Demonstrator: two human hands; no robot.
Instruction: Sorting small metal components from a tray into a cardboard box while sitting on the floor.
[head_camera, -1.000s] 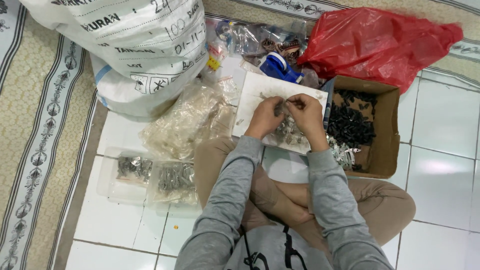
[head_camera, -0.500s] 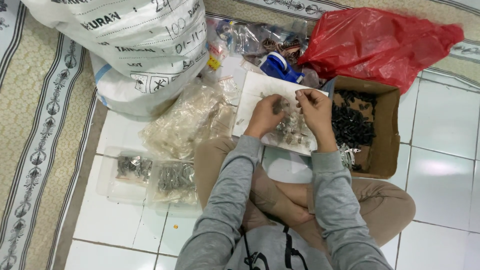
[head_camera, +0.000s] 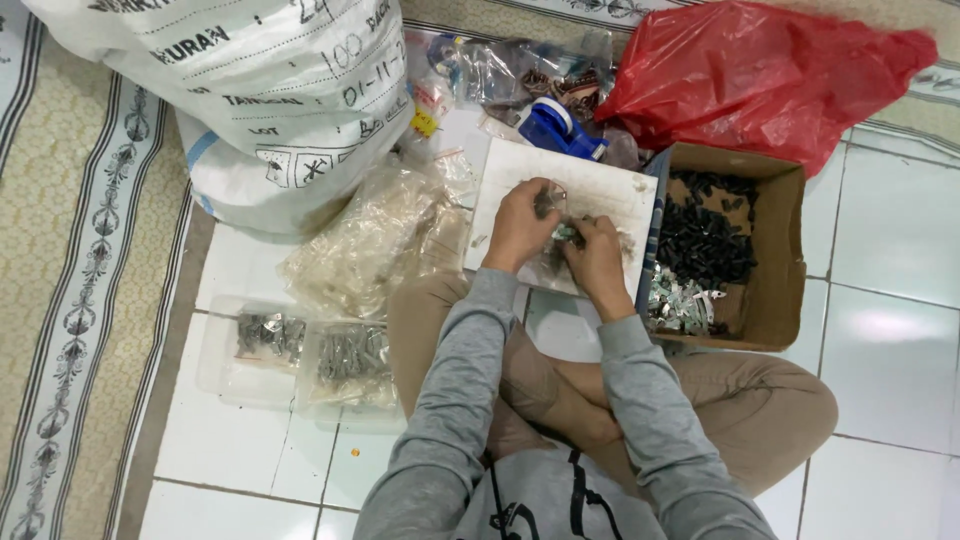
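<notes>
Head view, looking down on a person seated cross-legged on a white tiled floor (head_camera: 250, 450), with a white board (head_camera: 590, 190) resting across the knees as the landmark. Left hand (head_camera: 520, 225) lies on the board's near-left part, fingers curled; right hand (head_camera: 598, 262) lies just beside it toward the board's near edge, fingers likewise curled. Between the two hands sits a cluster of small metal pieces (head_camera: 565, 232), which both sets of fingertips pinch; what exactly each hand grips is too small to tell apart. More small pieces are scattered on the board around the hands.

Right of the board, touching its edge, stands an open cardboard box (head_camera: 780, 260) holding black parts (head_camera: 705, 235) in its far portion and shiny metal clips (head_camera: 680, 305) in its near portion. Beyond the box, well past the board's far-right corner, lies a red plastic bag (head_camera: 760, 70). Just beyond the board's far edge sits a blue tape dispenser (head_camera: 555, 128) among clear bags of mixed small goods. Left of the board lies a crumpled clear plastic bag (head_camera: 375, 240); nearer to the person than that bag, two shallow clear trays (head_camera: 300, 350) hold grey metal parts. Far left of the board, a large white woven sack (head_camera: 230, 90) leans over a patterned rug (head_camera: 60, 280).
</notes>
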